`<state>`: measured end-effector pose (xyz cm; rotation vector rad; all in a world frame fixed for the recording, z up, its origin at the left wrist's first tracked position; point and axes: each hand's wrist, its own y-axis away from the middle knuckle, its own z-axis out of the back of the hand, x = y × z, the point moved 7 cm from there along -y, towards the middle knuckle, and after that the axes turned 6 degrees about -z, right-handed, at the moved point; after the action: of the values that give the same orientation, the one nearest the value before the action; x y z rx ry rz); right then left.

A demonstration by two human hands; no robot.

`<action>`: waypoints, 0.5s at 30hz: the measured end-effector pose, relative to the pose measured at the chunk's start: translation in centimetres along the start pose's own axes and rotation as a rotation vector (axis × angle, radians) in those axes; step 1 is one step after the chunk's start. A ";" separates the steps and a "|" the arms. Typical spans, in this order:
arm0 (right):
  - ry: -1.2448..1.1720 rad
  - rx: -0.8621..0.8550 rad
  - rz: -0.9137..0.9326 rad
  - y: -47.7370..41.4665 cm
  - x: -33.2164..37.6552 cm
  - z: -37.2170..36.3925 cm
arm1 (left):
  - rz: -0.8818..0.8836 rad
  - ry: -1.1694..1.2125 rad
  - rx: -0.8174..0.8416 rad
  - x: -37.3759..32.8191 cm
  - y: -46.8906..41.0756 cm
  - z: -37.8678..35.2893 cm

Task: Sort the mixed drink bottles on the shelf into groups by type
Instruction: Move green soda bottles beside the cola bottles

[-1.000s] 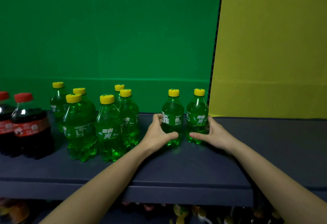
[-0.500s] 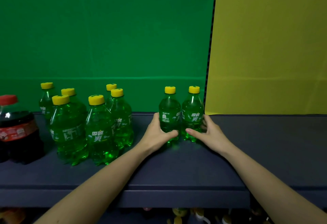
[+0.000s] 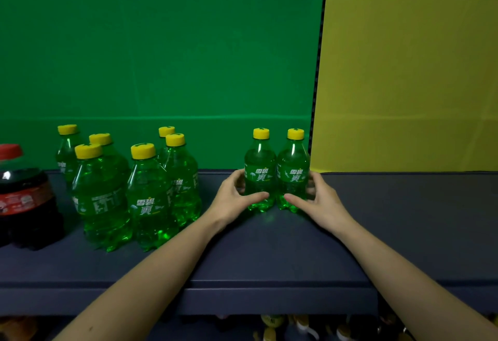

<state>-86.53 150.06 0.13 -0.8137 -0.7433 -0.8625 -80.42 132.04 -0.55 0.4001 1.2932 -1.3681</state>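
Observation:
Two small green soda bottles with yellow caps stand side by side, touching, near the back of the dark shelf (image 3: 269, 254). My left hand (image 3: 233, 199) grips the left bottle (image 3: 259, 168), thumb across its front. My right hand (image 3: 320, 200) grips the right bottle (image 3: 293, 168) the same way. A cluster of several identical green bottles (image 3: 149, 198) stands to the left, apart from the pair. At the far left edge is a dark cola bottle (image 3: 24, 198) with a red cap and red label.
A green backdrop (image 3: 161, 58) rises behind the bottles and a yellow panel (image 3: 409, 71) behind the shelf's right part. Bare shelf surface lies to the right of my right hand. More bottle tops (image 3: 272, 324) show on a lower shelf below the front edge.
The two held bottles have been pushed together until they touch and moved slightly back. The view shifted right, so the cola bottles slid toward the left edge.

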 end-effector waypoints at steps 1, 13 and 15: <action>0.005 -0.002 -0.001 0.0 0.0 0.0 | 0.014 0.002 0.008 0.2 0.0 0.0; 0.133 -0.012 0.043 0.2 0.5 -0.4 | -0.023 -0.050 0.039 -0.4 0.4 -0.3; 0.162 0.013 0.037 0.3 0.5 -0.5 | -0.028 -0.065 0.044 -0.8 0.7 -0.3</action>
<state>-85.94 149.59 0.26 -0.7350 -0.5891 -0.8785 -79.74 132.84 -0.26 0.3654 1.2211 -1.4238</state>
